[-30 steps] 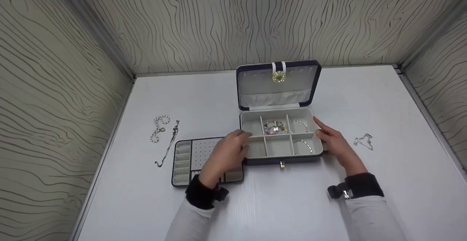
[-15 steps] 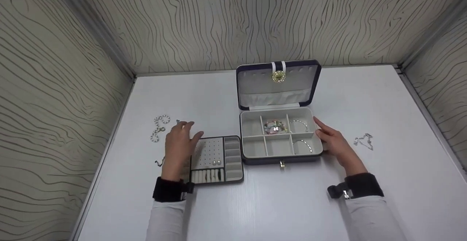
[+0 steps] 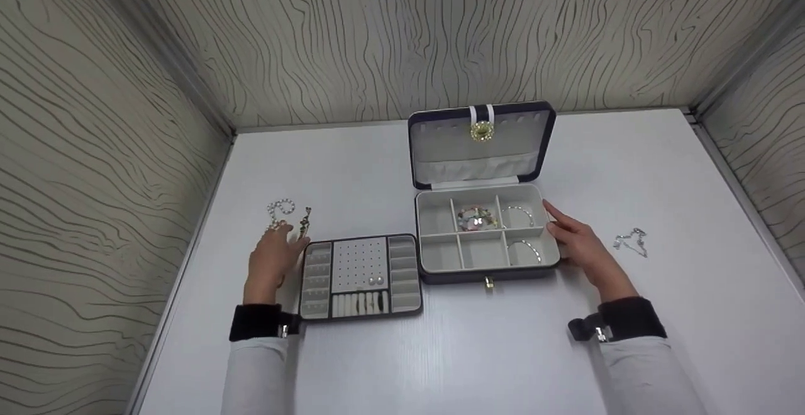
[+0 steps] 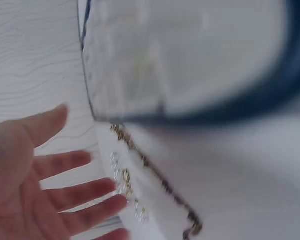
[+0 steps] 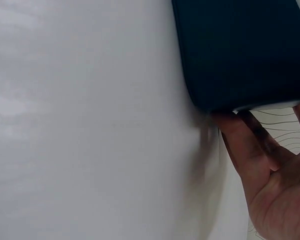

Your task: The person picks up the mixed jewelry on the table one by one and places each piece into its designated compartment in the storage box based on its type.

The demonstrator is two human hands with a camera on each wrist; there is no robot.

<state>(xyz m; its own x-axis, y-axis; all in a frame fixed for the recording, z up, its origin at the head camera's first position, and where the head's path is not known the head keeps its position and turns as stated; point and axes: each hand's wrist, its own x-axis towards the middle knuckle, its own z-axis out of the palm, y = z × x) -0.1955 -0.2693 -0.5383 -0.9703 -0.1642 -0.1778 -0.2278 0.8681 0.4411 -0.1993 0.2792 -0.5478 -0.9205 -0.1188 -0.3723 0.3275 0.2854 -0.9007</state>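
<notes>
My left hand hovers at the left over a silver beaded bracelet and a darker chain bracelet. In the left wrist view its fingers are spread and fairly straight, with nothing held; the dark chain lies beyond the fingertips. Part of both pieces is hidden by the hand in the head view. My right hand touches the right side of a dark blue jewelry box with extended fingers. The box stands with its lid up; a colourful bead bracelet and silver bracelets lie in its compartments.
Left of the box, touching or nearly touching it, lies a removable jewelry tray with pearl earrings and rings in its slots. A silver chain lies at the right. Patterned panels enclose the table's back and sides.
My left hand has moved left from the box's left edge, across the tray, to the bracelets. The tray is now uncovered. My right hand has stayed at the box's right side.
</notes>
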